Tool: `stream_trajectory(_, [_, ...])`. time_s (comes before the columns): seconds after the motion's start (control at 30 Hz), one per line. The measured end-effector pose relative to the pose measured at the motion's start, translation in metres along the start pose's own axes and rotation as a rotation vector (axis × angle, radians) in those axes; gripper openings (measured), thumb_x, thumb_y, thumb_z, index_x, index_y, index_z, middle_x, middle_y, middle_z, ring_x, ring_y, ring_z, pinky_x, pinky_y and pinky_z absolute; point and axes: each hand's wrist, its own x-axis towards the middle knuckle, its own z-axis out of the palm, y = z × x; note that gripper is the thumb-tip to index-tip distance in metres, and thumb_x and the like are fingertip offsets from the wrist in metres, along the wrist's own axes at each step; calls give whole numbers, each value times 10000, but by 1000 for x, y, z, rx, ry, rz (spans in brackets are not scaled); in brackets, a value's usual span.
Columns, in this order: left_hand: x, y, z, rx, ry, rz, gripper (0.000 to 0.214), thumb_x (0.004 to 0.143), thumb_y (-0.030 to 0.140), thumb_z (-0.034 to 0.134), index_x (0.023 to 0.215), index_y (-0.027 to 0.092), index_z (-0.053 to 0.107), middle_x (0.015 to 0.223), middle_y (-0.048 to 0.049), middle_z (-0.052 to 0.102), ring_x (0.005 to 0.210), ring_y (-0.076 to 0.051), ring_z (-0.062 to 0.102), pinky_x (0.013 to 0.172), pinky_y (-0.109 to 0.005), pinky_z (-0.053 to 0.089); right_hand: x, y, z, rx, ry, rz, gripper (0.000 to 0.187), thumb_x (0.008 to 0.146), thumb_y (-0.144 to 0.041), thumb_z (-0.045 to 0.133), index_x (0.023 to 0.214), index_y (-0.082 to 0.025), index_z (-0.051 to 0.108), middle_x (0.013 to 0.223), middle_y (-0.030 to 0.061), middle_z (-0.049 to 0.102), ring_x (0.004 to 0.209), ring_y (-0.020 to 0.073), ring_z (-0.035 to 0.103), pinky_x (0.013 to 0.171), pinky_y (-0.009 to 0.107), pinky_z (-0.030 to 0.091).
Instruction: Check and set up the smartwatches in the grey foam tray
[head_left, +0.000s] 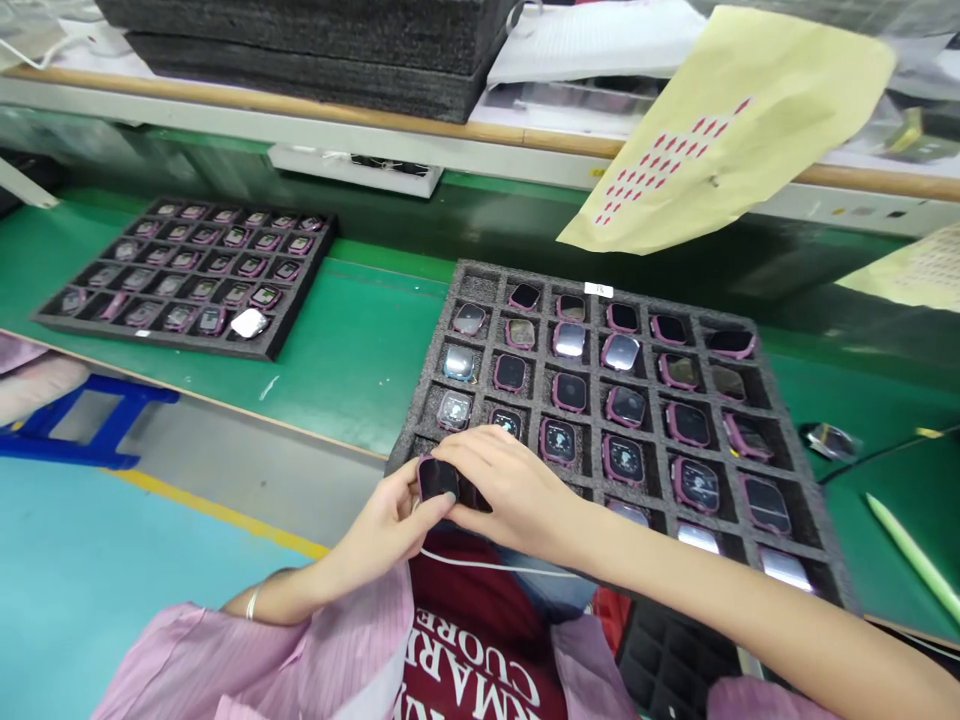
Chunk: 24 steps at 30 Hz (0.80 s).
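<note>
A smartwatch point(436, 479) with a dark screen and purple case is held between my two hands over the near left edge of a black foam tray point(480, 285). My left hand point(397, 510) grips it from the left, the thumb lying across the screen's lower edge. From the right my right hand point(510, 490) closes on it with bent fingers, hiding part of the watch and the tray cells behind. In the tray's cells sit several more watches, mostly purple-cased; a few screens are lit, such as the watch point(559, 440) beyond my right hand.
At the left, a second foam tray point(300, 300) of watches lies on the green bench point(367, 350). Yellow paper with red arrows point(675, 160) hangs from the shelf over the large tray. A green pen-like stick point(915, 555) and a cable lie right. A blue stool point(97, 425) stands lower left.
</note>
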Motion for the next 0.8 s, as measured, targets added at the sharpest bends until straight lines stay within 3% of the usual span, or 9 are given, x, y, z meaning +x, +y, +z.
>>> stream_trajectory(0.1, [-2,-2,3,26,67,60,258,849,367,628,976,155,552,623,61,467,447,-48,362,426,-175,317,-7,-3,8,-25,68,-14,287,855,-194,612,1121,-111,544,1057,140,653,982,264,602,861,434,479])
stream_trajectory(0.23, [-1,0,5,96,99,131,247,842,331,636,1003,146,605,817,-15,602,714,-128,526,667,-223,437,-20,-7,18,-17,169,21,325,919,-225,543,1226,-131,491,1143,156,633,1053,267,592,869,435,490])
stream_trajectory(0.5, [-5,-5,9,98,57,70,247,856,336,611,1009,144,587,569,62,426,444,-68,335,436,-201,313,-41,-15,35,143,246,156,488,911,-205,591,1354,-172,388,1300,133,546,1174,254,509,978,436,435])
stream_trajectory(0.63, [-5,-7,9,145,64,95,218,856,337,609,938,137,583,627,45,452,478,-64,340,460,-201,321,-43,-14,38,249,274,170,512,891,-188,626,1350,-183,399,1306,115,538,1185,238,494,1005,415,416])
stream_trajectory(0.8, [-4,-11,9,208,97,121,255,845,376,614,888,125,601,712,-8,539,601,-111,437,567,-225,392,-41,-9,30,366,222,175,478,872,-217,664,1300,-194,452,1189,86,605,1052,222,554,938,395,463])
